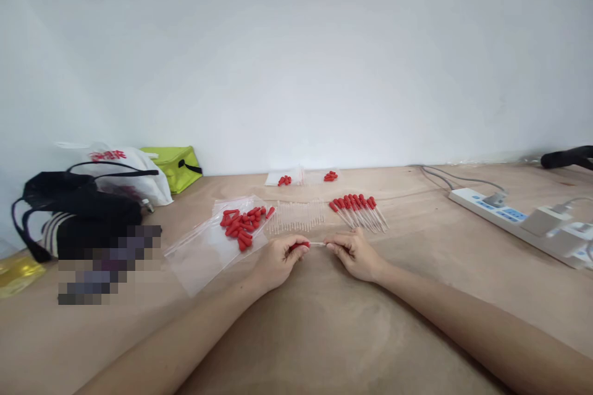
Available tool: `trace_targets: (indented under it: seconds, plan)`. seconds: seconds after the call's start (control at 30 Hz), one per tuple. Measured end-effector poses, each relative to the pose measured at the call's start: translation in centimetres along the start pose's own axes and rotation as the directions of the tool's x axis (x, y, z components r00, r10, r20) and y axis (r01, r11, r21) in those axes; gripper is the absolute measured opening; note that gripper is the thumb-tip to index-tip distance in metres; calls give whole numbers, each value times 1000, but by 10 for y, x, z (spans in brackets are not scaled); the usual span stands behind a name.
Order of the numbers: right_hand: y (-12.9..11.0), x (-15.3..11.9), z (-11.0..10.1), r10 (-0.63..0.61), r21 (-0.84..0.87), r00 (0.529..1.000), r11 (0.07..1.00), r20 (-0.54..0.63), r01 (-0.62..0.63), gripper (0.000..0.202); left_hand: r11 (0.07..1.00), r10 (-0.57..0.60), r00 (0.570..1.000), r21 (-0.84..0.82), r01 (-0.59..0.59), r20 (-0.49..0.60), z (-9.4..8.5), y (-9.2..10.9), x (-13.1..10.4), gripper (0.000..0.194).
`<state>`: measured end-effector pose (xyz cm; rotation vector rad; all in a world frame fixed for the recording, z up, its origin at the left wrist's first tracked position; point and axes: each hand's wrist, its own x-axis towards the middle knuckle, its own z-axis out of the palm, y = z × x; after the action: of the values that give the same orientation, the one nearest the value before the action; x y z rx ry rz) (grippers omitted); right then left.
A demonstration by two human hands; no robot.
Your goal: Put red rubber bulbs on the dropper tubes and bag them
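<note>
Between thumb and fingers, my left hand [280, 259] pinches a red rubber bulb [300, 245]. My right hand [354, 253] is closed on a thin clear glass tube [317, 244], whose left end meets the bulb; how deep it sits inside is hidden by the fingers. Just beyond my hands lies a row of bare glass tubes [296, 215]. Right of that row, several droppers [359, 211] with red bulbs on their tubes lie side by side. A heap of loose red bulbs [241, 224] rests on a clear plastic bag [197, 262] to the left.
Toward the wall lie two small bags with a few red bulbs [284, 181] and more red bulbs [330, 176]. A white power strip [509, 219] with plugs and cables occupies the right. At left are a black bag [92, 216], a white plastic bag [155, 182] and a green bag [178, 163].
</note>
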<state>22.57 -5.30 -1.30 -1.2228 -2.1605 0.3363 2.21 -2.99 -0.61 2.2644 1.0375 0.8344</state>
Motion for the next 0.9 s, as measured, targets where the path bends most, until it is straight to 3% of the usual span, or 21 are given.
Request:
trace_targets:
  seconds: [0.2, 0.53, 0.63, 0.9]
  plan:
    - [1, 2, -6, -81, -57, 992, 995, 95, 87, 25, 996, 71, 997, 45, -71, -1, -2, 3, -3, 16]
    - [0, 2, -7, -239, -378, 970, 894, 52, 241, 26, 982, 118, 993, 149, -116, -2, -4, 8, -4, 15]
    - [0, -1, -5, -284, -362, 958, 890, 38, 278, 26, 972, 158, 987, 171, -162, 31, -4, 11, -4, 17]
    - [-7, -1, 4, -267, -281, 964, 924, 13, 259, 22, 968, 179, 982, 167, -185, 53, -5, 11, -4, 17]
